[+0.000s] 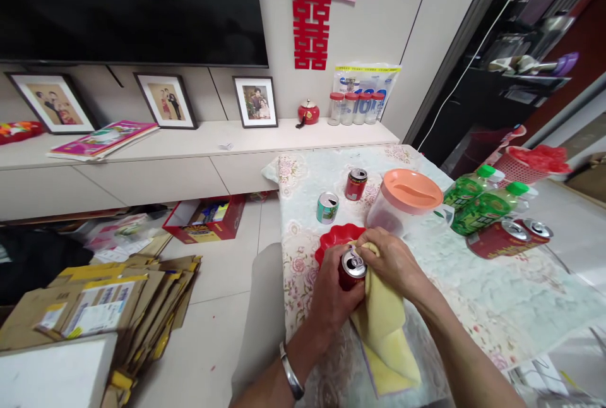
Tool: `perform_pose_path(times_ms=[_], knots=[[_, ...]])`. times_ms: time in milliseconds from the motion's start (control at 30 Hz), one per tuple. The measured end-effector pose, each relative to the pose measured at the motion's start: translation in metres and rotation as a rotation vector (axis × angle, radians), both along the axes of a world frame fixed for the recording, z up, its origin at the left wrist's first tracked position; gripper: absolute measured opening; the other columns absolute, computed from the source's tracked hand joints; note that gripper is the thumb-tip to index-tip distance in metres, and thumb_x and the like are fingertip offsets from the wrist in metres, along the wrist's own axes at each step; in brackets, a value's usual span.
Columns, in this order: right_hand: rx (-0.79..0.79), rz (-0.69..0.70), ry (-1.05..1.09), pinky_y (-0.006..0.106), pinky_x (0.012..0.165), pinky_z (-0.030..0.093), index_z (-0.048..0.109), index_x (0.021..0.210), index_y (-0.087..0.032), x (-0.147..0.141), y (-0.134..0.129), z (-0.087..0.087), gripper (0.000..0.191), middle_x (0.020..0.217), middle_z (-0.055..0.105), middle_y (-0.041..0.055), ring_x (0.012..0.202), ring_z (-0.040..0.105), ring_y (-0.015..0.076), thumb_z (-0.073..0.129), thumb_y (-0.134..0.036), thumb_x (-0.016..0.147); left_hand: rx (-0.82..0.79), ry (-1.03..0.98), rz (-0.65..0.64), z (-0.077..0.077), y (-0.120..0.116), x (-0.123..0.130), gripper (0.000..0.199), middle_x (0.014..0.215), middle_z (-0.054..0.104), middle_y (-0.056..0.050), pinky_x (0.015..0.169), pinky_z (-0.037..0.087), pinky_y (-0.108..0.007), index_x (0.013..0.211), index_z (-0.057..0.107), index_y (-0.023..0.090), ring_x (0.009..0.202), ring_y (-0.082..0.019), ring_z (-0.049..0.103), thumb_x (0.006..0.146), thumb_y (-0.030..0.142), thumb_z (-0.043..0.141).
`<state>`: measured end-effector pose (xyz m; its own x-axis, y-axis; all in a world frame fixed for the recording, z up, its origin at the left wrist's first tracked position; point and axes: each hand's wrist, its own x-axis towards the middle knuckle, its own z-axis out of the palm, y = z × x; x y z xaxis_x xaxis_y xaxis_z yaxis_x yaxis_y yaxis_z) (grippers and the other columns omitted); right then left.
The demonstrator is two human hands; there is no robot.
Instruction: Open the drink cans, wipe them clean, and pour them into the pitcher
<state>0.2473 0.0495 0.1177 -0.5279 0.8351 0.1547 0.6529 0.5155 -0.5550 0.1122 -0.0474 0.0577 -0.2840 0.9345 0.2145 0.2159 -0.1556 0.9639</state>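
- from my end of the feed, i have the left hand (331,294) wrapped around a dark red can (353,269), its fingers and thumb closed on the sides; a silver bangle (290,372) sits on that wrist.
- my right hand (392,260) is clenched on a yellow cloth (387,326), pinching it at the can's rim, and the rest of the cloth hangs down toward me over the near part of the table.
- the can is upright or nearly so, with its top facing my camera and the opening showing; i can't tell whether its base touches anything.
- just beyond the left hand i see a red scalloped dish (333,242), partly hidden by the hands and the can.
- past the dish, a short teal can (327,208) and a red can (356,185) stand on the flowered tablecloth (297,269), near each other but apart, both with openings in their tops.
- to the right of those i get a clear pitcher (384,213) with an orange lid (411,189), just beyond my right hand.
- farther right are green-capped bottles (487,207), with two larger red cans (507,239) on the near side of them.
- a pink basket (518,168) holding something red is behind the bottles.
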Motion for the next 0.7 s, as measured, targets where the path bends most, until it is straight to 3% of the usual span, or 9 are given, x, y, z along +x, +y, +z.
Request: perform_pose_path(times_ms=[300,500,600,700], knots=[[0.112,-0.201,0.139,0.033,0.079,0.052,0.070,0.096,-0.023,0.016,-0.051,-0.024,0.020,0.093,0.070,0.0039,0.086,0.069,0.0199,0.053,-0.033,0.098,0.012,-0.023,0.021,0.001,0.000,0.002,0.054,0.123,0.066,-0.006,0.103,0.051,-0.045,0.122,0.058,0.023,0.114,-0.026,0.064,0.073,0.015,0.078],[0.356,-0.146,0.095,0.025,0.069,0.050,0.072,0.109,-0.020,0.011,-0.085,-0.020,0.019,0.091,0.064,0.0034,0.078,0.066,0.0143,0.054,-0.022,0.102,0.006,-0.033,0.041,-0.002,0.003,0.005,0.053,0.120,0.064,-0.006,0.099,0.051,-0.043,0.121,0.058,0.023,0.109,-0.026,0.063,0.072,0.016,0.076],[0.447,-0.142,0.033,0.025,0.065,0.048,0.072,0.104,-0.020,0.003,-0.090,-0.015,0.018,0.091,0.063,0.0042,0.074,0.064,0.0142,0.054,-0.021,0.102,0.018,-0.025,0.046,-0.004,0.003,0.006,0.049,0.119,0.064,-0.006,0.097,0.051,-0.042,0.119,0.060,0.023,0.108,-0.026,0.062,0.073,0.017,0.076],[0.438,-0.111,-0.005,0.025,0.064,0.048,0.071,0.095,-0.021,-0.002,-0.089,-0.010,0.021,0.086,0.060,0.0032,0.070,0.061,0.0134,0.052,-0.021,0.102,0.019,-0.034,0.048,-0.004,0.002,0.006,0.047,0.121,0.063,-0.006,0.098,0.051,-0.043,0.120,0.059,0.023,0.111,-0.026,0.061,0.076,0.020,0.075]])
